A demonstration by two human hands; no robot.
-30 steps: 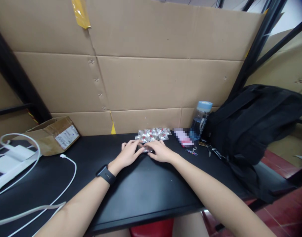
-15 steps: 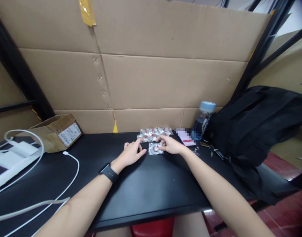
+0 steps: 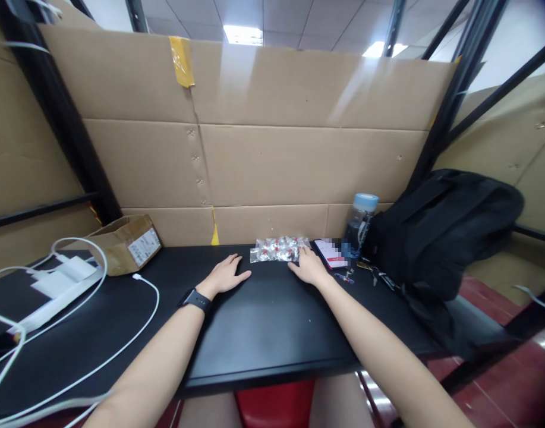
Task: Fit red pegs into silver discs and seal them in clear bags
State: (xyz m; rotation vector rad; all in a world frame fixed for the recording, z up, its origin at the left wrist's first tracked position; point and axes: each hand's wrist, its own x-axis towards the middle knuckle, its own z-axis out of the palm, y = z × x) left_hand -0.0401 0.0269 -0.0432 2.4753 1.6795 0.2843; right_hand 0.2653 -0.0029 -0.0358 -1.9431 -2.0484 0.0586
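Several small clear packets [image 3: 276,249] with red and silvery contents lie in a group at the back middle of the black table [image 3: 263,321]. My left hand [image 3: 223,276] rests on the tabletop to the left of the packets, fingers spread, holding nothing. My right hand [image 3: 308,266] lies palm down at the right end of the group, its fingertips at the nearest packets and its thumb apart. Neither hand has anything gripped in it. The right fingers cover part of the rightmost packets.
A phone [image 3: 330,254], keys [image 3: 375,276], a blue-lidded bottle [image 3: 360,224] and a black backpack [image 3: 446,232] are at the right. An open cardboard box [image 3: 120,246], white power strip [image 3: 58,297] and white cable [image 3: 154,315] are at the left. Cardboard [image 3: 272,166] walls the back.
The separate packet between my hands now lies with the group. My right hand has let go of it and opened, and my left hand has moved slightly left. The view has tilted up.
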